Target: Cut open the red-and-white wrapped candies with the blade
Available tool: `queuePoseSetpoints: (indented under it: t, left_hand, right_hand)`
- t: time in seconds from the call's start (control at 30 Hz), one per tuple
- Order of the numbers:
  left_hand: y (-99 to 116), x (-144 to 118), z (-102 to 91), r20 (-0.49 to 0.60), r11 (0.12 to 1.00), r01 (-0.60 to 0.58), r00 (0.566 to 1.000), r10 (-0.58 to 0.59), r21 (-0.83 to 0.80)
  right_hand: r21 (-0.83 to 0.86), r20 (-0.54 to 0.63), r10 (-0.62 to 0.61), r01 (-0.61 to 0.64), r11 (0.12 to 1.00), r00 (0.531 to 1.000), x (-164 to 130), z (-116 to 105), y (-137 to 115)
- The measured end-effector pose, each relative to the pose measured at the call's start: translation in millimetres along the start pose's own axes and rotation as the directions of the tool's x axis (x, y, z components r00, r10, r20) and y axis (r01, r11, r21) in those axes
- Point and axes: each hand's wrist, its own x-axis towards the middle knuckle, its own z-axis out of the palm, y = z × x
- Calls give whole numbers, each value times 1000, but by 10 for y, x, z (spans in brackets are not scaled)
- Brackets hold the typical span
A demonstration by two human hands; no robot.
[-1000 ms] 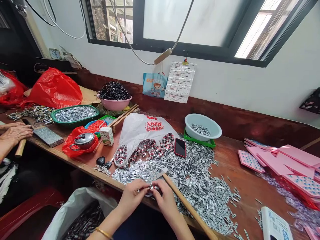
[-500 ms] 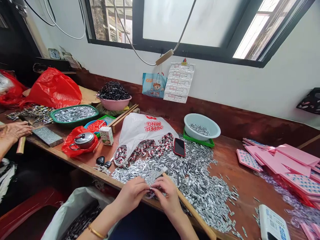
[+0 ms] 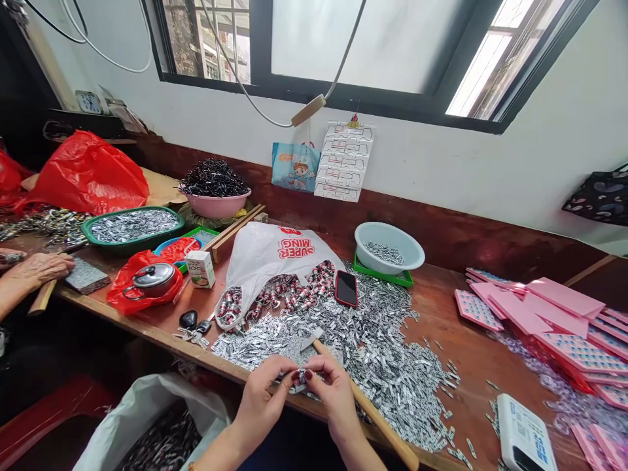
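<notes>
My left hand and my right hand meet at the table's front edge, thumbs and fingertips pinched together. Between them is a small metal piece, largely covered by the fingers; its exact kind is too small to tell. A hammer lies beside and partly behind my right hand, its steel head among a wide heap of small flat metal clips. Beyond my hands, a white plastic bag spills red, black and silver clasp-like parts.
A red-edged phone rests on the heap. Behind stands a pale blue basin. Pink boards and a white device lie right. Keys are left; below is an open sack. A co-worker's hand rests near another wooden handle.
The view has shifted slightly, moving the scene left. My thumbs have turned upward, so the small metal piece between them shows more. The co-worker's hand has moved toward the grey slab.
</notes>
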Motion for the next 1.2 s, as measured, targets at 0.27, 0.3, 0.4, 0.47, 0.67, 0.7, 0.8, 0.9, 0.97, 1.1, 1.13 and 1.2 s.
queuePoseSetpoints:
  t: [0.27, 0.3, 0.4, 0.47, 0.67, 0.7, 0.8, 0.9, 0.97, 1.1, 1.13, 1.2]
  left_hand:
    - [-169, 30, -157, 44, 947, 319, 947, -317, -30]
    - [-194, 42, -174, 49, 936, 349, 936, -347, -36]
    - [-254, 74, -207, 64, 919, 393, 918, -391, -32]
    - [-293, 86, -225, 80, 909, 414, 908, -410, -44]
    - [-442, 84, -349, 145, 841, 519, 854, -500, -152]
    - [-466, 84, -380, 157, 821, 549, 835, -528, -157]
    - [-525, 90, -469, 195, 750, 640, 767, -611, -167]
    - [-553, 106, -516, 230, 710, 684, 728, -646, -170]
    - [-557, 123, -522, 245, 698, 697, 714, -656, -165]
    - [-560, 160, -509, 265, 692, 706, 704, -660, -152]
    - [-563, 167, -506, 267, 695, 704, 705, -657, -147]
    - [-569, 178, -501, 271, 701, 701, 706, -655, -130]
  right_hand:
    - [-555, -150, 55, -130, 822, 987, 686, -921, 186]
    - [-596, -155, 79, -157, 787, 985, 765, -1008, 241]
    - [-678, -124, 139, -186, 711, 982, 886, -1112, 397]
    - [-706, -97, 144, -170, 688, 985, 885, -1108, 465]
    - [-697, -76, 61, -97, 710, 995, 748, -1104, 529]
    - [-680, -80, 51, -92, 727, 995, 726, -1105, 536]
    - [-597, -77, 27, -68, 800, 997, 677, -1099, 558]
    - [-489, -57, 4, -32, 872, 998, 661, -1094, 573]
    - [-429, -48, -2, -19, 903, 999, 661, -1098, 576]
    - [-368, -34, 14, -25, 929, 999, 648, -1106, 563]
    - [-395, -32, 20, -31, 918, 999, 638, -1104, 555]
    - [-491, -41, 25, -41, 870, 999, 613, -1091, 532]
